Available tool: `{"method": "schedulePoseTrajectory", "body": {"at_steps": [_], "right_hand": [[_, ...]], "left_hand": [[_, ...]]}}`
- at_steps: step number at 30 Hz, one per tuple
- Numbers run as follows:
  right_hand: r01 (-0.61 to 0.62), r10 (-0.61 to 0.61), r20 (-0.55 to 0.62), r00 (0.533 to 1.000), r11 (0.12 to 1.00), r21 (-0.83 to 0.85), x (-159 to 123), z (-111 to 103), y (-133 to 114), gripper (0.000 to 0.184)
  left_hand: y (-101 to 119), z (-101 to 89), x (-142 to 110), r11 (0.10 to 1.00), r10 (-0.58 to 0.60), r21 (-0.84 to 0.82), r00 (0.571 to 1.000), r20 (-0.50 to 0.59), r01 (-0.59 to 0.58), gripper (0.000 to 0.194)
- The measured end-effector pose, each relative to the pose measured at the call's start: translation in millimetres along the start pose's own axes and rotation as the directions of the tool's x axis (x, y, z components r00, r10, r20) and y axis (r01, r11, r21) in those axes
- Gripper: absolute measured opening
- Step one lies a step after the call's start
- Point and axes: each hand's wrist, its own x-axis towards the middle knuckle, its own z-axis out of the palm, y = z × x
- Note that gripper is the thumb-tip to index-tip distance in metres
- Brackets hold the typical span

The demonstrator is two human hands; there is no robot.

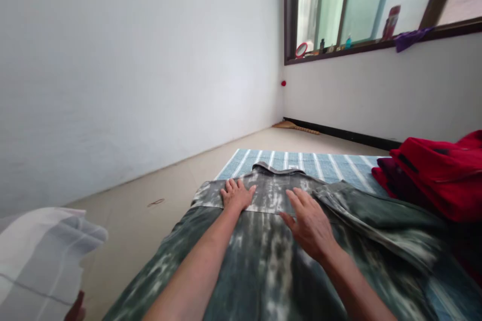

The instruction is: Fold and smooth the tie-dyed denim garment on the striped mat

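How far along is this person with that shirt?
Done: the tie-dyed shirt lies spread on the blue striped mat, its collar at the far end. In hand: the left hand and right hand press flat on the shirt just below the collar. Left: a rumpled fold runs along the shirt's right side, and the red clothes sit heaped beside the mat.
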Motion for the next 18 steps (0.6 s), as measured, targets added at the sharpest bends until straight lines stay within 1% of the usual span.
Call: {"method": "schedulePoseTrajectory", "body": {"at_steps": [1,3,5,7,9,11,15,18], "right_hand": [[-0.015,0.021,0.090,0.996,0.997,-0.069,-5.0,14.0,7.6,0.052],[-0.094,0.137,0.252,0.958,0.980,-0.174,-14.8,31.1,21.4,0.064],[-0.171,0.256,0.352,0.900,0.952,-0.254,-19.5,36.0,31.0,0.071],[-0.209,0.325,0.409,0.853,0.930,-0.303,-18.8,34.4,35.7,0.075],[-0.211,0.345,0.441,0.829,0.922,-0.325,-15.4,31.7,36.7,0.078],[-0.206,0.349,0.453,0.821,0.920,-0.334,-12.5,30.2,35.7,0.079],[-0.212,0.352,0.448,0.822,0.919,-0.333,-11.4,29.8,32.4,0.078],[-0.211,0.344,0.432,0.834,0.922,-0.325,-12.4,29.4,30.8,0.078]], "left_hand": [[0.1,-0.4,-0.2,1.000,0.004,0.001,1.000,-0.002,-0.004,0.082],[0.5,-1.7,-0.9,1.000,0.008,0.002,1.000,-0.004,-0.008,0.082],[1.1,-3.4,-1.6,1.000,0.011,0.001,1.000,-0.005,-0.011,0.081],[1.5,-4.9,-2.1,1.000,0.010,0.000,1.000,-0.004,-0.010,0.080],[1.4,-5.8,-2.3,1.000,0.012,-0.002,1.000,-0.001,-0.012,0.080],[1.0,-6.2,-2.1,1.000,0.012,-0.005,1.000,0.006,-0.011,0.081],[0.2,-6.4,-0.7,1.000,0.012,-0.017,1.000,0.017,-0.011,0.081],[0.1,-8.4,0.5,1.000,0.011,-0.019,1.000,0.016,-0.010,0.080]]}}
